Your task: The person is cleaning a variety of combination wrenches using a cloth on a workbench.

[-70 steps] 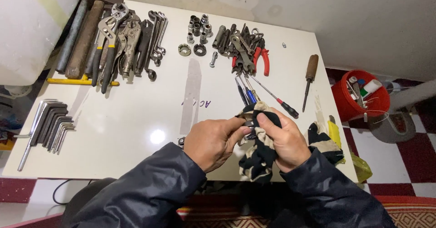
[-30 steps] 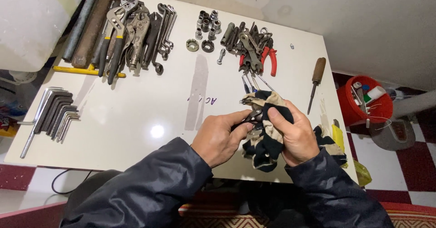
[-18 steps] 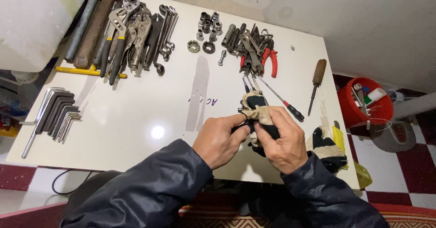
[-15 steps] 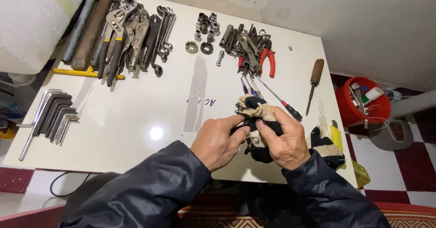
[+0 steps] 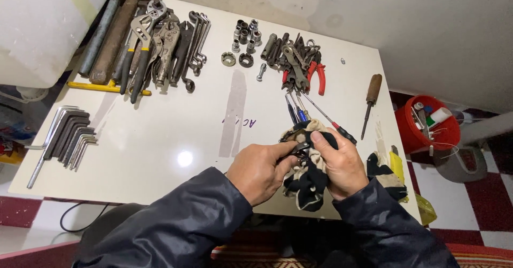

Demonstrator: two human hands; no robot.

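Note:
Both my hands meet near the front edge of a white table [image 5: 160, 140]. My right hand [image 5: 342, 164] is wrapped around a black-and-cream rag [image 5: 310, 180] that hangs down below it. My left hand [image 5: 262, 169] pinches a small dark metal tool [image 5: 297, 148] whose end is buried in the rag; its exact kind is hidden. Just beyond my fingers lie screwdrivers [image 5: 320, 115] with blue and red-black handles.
Pliers and wrenches [image 5: 155, 38] lie at the back left, hex keys [image 5: 67, 137] at the left edge, sockets [image 5: 245, 33] and red-handled pliers [image 5: 312, 70] at the back middle, a wooden-handled screwdriver [image 5: 371, 94] at right. Another rag [image 5: 387, 174] lies by my right arm. A red bucket [image 5: 427, 123] stands on the floor.
The rag has been bunched tighter around the tool and my hands have shifted slightly on it. My view has drifted a little; nothing on the table moved.

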